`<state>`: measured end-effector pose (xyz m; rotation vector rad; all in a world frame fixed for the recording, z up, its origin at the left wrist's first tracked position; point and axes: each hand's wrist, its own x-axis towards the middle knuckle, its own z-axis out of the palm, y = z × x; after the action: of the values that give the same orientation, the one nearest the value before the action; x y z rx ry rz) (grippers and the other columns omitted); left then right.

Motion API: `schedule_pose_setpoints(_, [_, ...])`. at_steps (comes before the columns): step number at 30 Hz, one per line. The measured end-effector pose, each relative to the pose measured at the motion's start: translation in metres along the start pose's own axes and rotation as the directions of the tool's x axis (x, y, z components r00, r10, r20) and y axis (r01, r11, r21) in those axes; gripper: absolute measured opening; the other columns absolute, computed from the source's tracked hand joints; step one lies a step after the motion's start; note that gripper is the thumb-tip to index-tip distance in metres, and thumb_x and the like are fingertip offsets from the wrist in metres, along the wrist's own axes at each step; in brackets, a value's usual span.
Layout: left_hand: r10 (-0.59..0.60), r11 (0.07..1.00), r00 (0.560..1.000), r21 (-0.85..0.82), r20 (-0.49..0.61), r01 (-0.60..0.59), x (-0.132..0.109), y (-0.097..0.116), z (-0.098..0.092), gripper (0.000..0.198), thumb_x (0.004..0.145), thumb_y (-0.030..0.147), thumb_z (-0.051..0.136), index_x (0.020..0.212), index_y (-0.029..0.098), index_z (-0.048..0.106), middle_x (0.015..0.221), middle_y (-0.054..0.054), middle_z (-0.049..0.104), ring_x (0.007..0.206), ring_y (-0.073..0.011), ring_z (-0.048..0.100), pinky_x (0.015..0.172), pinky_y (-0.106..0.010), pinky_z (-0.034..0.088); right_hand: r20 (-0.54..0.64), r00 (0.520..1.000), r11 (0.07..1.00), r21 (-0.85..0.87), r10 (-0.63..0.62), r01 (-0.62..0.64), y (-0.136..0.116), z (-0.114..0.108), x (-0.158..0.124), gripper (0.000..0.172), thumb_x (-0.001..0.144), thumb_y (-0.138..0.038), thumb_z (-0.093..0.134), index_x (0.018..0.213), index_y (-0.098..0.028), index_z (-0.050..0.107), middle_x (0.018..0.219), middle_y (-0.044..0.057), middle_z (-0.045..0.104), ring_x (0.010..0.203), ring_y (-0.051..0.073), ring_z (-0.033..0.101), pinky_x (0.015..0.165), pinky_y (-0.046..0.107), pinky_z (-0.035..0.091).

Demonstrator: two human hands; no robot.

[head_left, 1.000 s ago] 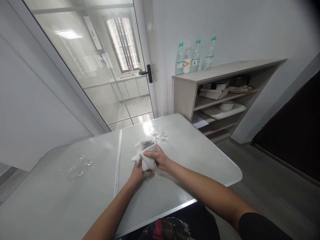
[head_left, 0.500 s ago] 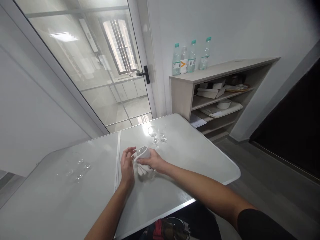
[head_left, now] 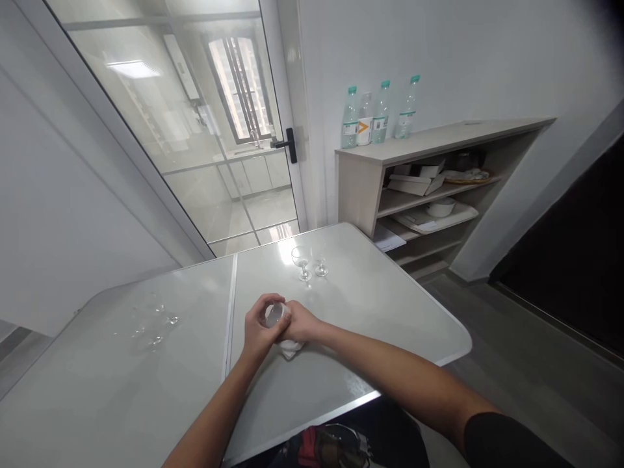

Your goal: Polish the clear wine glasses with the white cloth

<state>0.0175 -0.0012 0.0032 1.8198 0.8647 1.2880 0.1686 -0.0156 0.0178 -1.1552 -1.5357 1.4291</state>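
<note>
Over the near middle of the table, my left hand (head_left: pixel 259 328) is closed around a clear glass (head_left: pixel 274 314), its round mouth facing up towards me. My right hand (head_left: pixel 303 322) presses against it from the right, closed on a white cloth (head_left: pixel 291 350) that hangs out below the fingers. Some of the cloth also shows at the glass's rim. The glass's lower part is hidden by hands and cloth. Beyond them, a stemmed glass (head_left: pixel 303 259) stands upright beside a second stemmed glass (head_left: pixel 320 265).
Several clear glasses (head_left: pixel 155 322) stand on the left half of the pale table (head_left: pixel 370 292). A metal strip (head_left: pixel 230 309) divides the tabletop. Behind, a shelf unit (head_left: pixel 358 188) carries several plastic bottles (head_left: pixel 379 117). A glass door (head_left: pixel 195 162) stands at the back left.
My left hand has gone from open fingers beside the glass to wrapping around it. The glass has tilted its mouth towards me, and my right hand has turned with the cloth.
</note>
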Motion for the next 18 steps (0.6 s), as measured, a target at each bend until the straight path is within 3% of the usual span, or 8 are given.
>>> schedule_pose_setpoints(4, [0.05,0.99,0.998,-0.133,-0.033,-0.054,-0.001,0.0,0.003,0.026,0.083,0.027,0.08,0.103,0.02,0.067,0.097,-0.006,0.067,0.097,-0.0227,0.069,0.092,-0.037,0.055,0.023,0.997,0.991,-0.118,-0.067,0.07,0.008,-0.001,0.002,0.02,0.061,-0.021,0.078,0.075,-0.015,0.065,0.065,-0.005,0.059,0.068,0.013,0.056,0.058,0.021,0.04])
schedule_pose_setpoints(7, [0.093,0.987,0.994,-0.124,-0.055,-0.099,-0.002,0.004,0.003,0.02,0.085,0.024,0.079,0.101,0.019,0.068,0.097,-0.007,0.066,0.096,-0.0218,0.068,0.09,-0.036,0.056,0.059,0.987,0.971,-0.18,-0.147,0.156,0.015,-0.005,0.005,0.016,0.065,-0.022,0.076,0.075,-0.016,0.065,0.063,-0.005,0.057,0.065,0.013,0.055,0.057,0.022,0.039])
schedule_pose_setpoints(11, [0.159,0.982,0.985,-0.088,-0.064,-0.165,-0.001,0.01,-0.002,0.02,0.085,0.022,0.078,0.102,0.02,0.069,0.098,-0.008,0.067,0.095,-0.022,0.068,0.088,-0.036,0.057,0.194,0.912,0.894,-0.205,-0.361,0.398,0.021,-0.011,0.009,0.006,0.076,-0.019,0.066,0.083,-0.02,0.066,0.07,-0.002,0.061,0.067,0.015,0.056,0.063,0.026,0.043])
schedule_pose_setpoints(14, [0.177,0.978,0.982,-0.101,-0.071,-0.183,0.001,0.012,-0.007,0.018,0.085,0.021,0.077,0.101,0.02,0.069,0.097,-0.008,0.066,0.094,-0.022,0.069,0.086,-0.036,0.057,0.241,0.869,0.857,-0.189,-0.432,0.479,0.022,-0.016,0.009,0.015,0.083,-0.017,0.062,0.097,-0.022,0.064,0.082,0.0,0.065,0.074,0.017,0.058,0.069,0.028,0.046])
schedule_pose_setpoints(18, [0.177,0.975,0.981,-0.126,-0.076,-0.185,0.004,0.01,-0.011,0.018,0.085,0.023,0.078,0.1,0.019,0.069,0.095,-0.008,0.066,0.091,-0.0216,0.069,0.085,-0.036,0.057,0.34,0.844,0.861,-0.154,-0.415,0.485,0.018,-0.028,0.009,0.027,0.085,-0.023,0.066,0.112,-0.022,0.061,0.096,0.002,0.067,0.082,0.018,0.059,0.075,0.028,0.049])
